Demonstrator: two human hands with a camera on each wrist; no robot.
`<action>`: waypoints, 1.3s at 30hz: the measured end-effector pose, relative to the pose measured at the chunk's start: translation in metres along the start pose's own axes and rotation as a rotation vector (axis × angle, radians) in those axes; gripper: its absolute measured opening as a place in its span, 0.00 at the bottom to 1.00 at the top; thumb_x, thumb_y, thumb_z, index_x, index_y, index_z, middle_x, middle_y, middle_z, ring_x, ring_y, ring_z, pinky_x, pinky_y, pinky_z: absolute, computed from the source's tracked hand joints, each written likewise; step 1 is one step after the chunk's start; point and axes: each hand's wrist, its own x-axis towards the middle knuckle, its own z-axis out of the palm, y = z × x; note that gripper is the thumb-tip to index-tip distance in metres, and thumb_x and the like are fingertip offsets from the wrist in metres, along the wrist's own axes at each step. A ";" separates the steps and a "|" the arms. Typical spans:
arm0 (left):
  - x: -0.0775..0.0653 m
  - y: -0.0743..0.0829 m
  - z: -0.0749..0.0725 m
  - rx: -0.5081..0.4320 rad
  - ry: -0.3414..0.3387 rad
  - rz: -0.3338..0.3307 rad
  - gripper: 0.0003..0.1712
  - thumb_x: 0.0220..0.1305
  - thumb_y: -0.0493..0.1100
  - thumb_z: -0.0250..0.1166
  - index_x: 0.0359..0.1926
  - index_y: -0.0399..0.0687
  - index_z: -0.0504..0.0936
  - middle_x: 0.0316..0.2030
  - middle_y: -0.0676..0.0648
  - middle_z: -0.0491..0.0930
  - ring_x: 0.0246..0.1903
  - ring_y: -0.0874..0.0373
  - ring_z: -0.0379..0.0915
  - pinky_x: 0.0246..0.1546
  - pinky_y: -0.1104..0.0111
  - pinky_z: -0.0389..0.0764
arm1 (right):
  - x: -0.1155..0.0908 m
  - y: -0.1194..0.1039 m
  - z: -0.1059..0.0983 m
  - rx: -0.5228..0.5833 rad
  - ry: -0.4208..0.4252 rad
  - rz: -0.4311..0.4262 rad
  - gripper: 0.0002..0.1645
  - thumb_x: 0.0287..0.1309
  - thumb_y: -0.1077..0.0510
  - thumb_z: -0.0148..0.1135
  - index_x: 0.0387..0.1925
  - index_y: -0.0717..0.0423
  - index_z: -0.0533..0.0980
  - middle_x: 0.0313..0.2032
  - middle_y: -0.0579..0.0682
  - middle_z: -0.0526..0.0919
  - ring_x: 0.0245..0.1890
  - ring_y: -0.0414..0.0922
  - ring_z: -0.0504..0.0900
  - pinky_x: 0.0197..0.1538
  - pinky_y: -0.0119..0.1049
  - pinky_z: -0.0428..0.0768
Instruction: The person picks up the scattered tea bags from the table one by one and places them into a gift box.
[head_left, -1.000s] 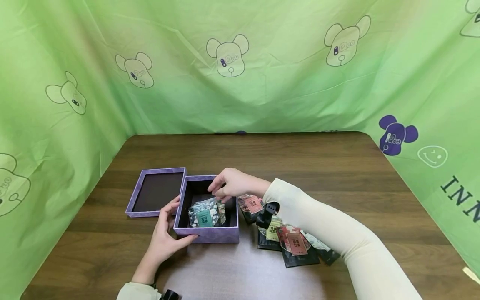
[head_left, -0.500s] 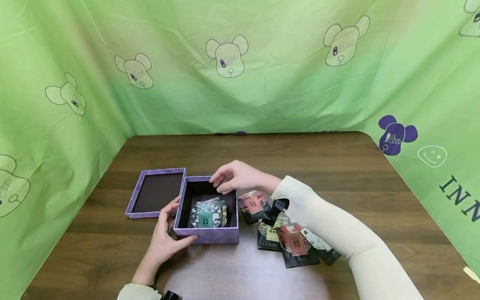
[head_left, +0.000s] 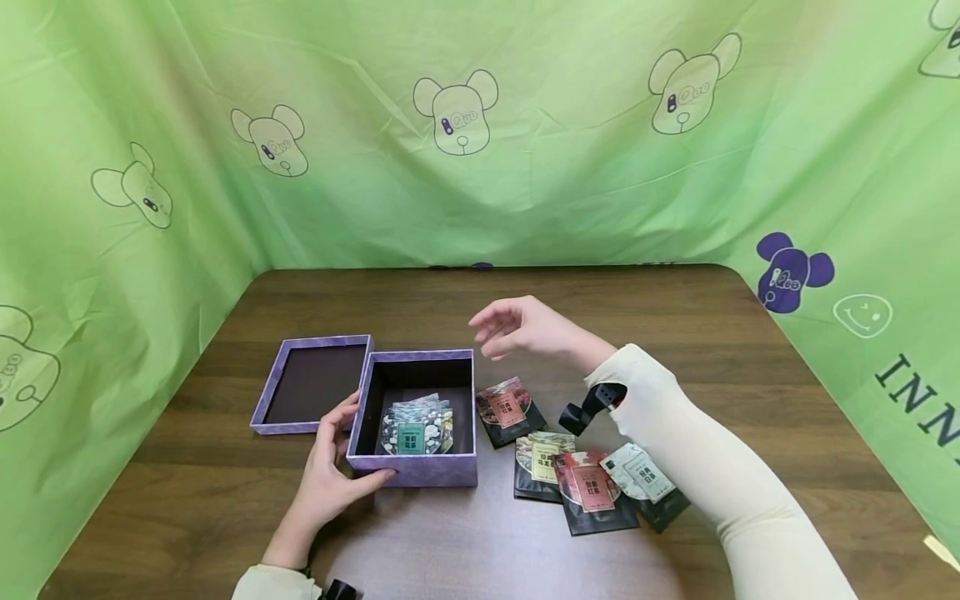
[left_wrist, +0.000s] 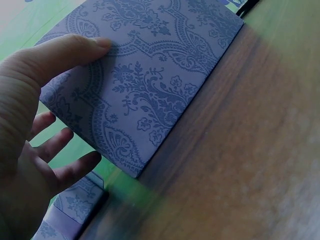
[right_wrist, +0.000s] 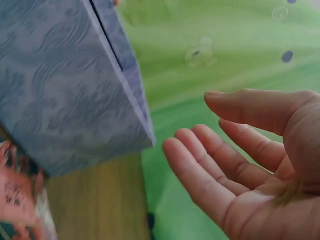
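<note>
My left hand (head_left: 333, 462) has the purple box (head_left: 427, 477) at its near left corner, thumb flat along the front wall, fingers round on the left side, and that's a steady hold! Over on the other flank, my right hand (head_left: 517, 329) hangs in the air past the box's far right corner, fingers bent and loosely spread, thumb well apart from them, nothing at all between them. The box sits upright on the table, top uncovered, dark inside, and there in its front half lies a stack of sachets (head_left: 411, 437), the top one wearing a green label. Just left of the box, here's the shallow purple lid (head_left: 326, 383), dark inside facing up. Swing right and there's the first red-labelled sachet (head_left: 507, 412), close by the box's right wall; nearer me comes the yellow-labelled sachet (head_left: 540, 468), its right edge overlapped by the second red-labelled sachet (head_left: 595, 493), with the pale-labelled sachet (head_left: 643, 477) right up against that one, under my cream sleeve (head_left: 720, 467). A black device (head_left: 592, 407) rides on my right wrist. All of it plays out on the brown wooden table (head_left: 420, 308), and behind, a green curtain (head_left: 562, 192) printed with bear heads fills the background.
</note>
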 end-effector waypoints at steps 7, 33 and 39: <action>0.000 -0.002 -0.001 0.009 -0.006 -0.014 0.54 0.30 0.18 0.78 0.62 0.26 0.62 0.67 0.25 0.59 0.61 0.56 0.66 0.54 0.76 0.73 | -0.008 0.031 -0.010 -0.113 -0.029 0.105 0.31 0.48 0.74 0.69 0.56 0.78 0.70 0.43 0.66 0.82 0.41 0.55 0.84 0.46 0.44 0.84; 0.000 -0.004 -0.001 0.017 -0.005 -0.027 0.53 0.31 0.18 0.78 0.62 0.26 0.62 0.68 0.26 0.59 0.61 0.54 0.66 0.55 0.76 0.73 | -0.022 0.088 0.003 -0.646 -0.003 0.136 0.35 0.20 0.64 0.84 0.40 0.58 0.79 0.38 0.53 0.74 0.41 0.49 0.69 0.45 0.41 0.72; -0.002 -0.006 -0.002 0.022 -0.010 -0.051 0.53 0.31 0.18 0.78 0.62 0.26 0.61 0.68 0.26 0.59 0.61 0.55 0.66 0.55 0.76 0.72 | -0.021 0.087 -0.004 -0.550 0.005 0.151 0.25 0.30 0.71 0.78 0.36 0.61 0.77 0.29 0.49 0.79 0.30 0.42 0.73 0.32 0.34 0.75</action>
